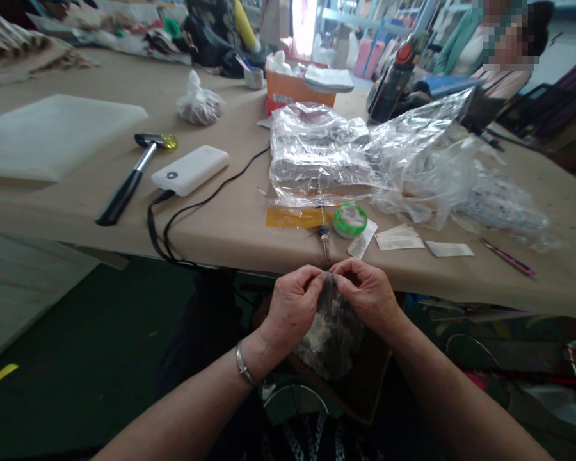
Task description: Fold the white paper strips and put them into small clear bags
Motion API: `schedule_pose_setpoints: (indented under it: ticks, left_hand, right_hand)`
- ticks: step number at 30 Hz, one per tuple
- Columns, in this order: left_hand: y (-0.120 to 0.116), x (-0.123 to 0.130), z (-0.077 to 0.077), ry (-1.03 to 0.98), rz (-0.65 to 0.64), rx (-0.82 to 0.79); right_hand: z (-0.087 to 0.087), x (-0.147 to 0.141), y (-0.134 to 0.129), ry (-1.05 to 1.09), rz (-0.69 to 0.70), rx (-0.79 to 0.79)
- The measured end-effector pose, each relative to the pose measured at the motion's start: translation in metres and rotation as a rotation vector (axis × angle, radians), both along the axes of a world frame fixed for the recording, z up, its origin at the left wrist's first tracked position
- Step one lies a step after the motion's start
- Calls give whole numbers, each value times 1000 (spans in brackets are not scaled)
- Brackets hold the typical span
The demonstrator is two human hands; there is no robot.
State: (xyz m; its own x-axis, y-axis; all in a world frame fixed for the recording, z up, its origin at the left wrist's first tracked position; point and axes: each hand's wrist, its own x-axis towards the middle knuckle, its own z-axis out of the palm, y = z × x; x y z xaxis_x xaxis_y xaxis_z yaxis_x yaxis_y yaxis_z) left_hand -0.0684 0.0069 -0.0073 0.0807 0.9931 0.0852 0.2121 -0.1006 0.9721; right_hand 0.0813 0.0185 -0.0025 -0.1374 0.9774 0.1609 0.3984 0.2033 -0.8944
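My left hand [292, 307] and my right hand [367, 291] meet at the table's front edge, thumbs and fingertips pinched together. Between them they hold the top of a thin, greyish, see-through piece [333, 320] that hangs down below. Pale scraps show in or behind it; I cannot tell which. Just beyond my fingertips lies a slim pen-like tool [323, 234] with a metal tip, pointing toward me. Beside it sits a round green tub [350, 221] with whitish contents. Several paper labels [399, 237] lie to its right, near pink-handled tweezers [507, 257].
Clear plastic bags [326, 150] cover the table's middle and right. Leftward are a white power bank [191, 169] with a black cable, a hammer [137, 179] and a white board [57, 137]. An orange box [292, 89] stands behind. A person [480, 45] is at back right.
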Motion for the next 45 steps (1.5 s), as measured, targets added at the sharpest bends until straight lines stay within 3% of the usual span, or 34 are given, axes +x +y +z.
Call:
schedule_pose_setpoints:
  ticks: [16, 35, 41, 45]
  left_hand:
    - [3, 1, -3, 5, 32, 42]
    - [8, 4, -4, -54, 52, 12]
    - [-3, 1, 0, -47, 15, -25]
    - [-10, -2, -5, -65, -8, -107]
  right_hand:
    - [1, -1, 4, -104, -33, 114]
    - [0, -2, 7, -112, -80, 108]
    - [1, 7, -4, -94, 16, 85]
    - [12, 20, -11, -129, 33, 125]
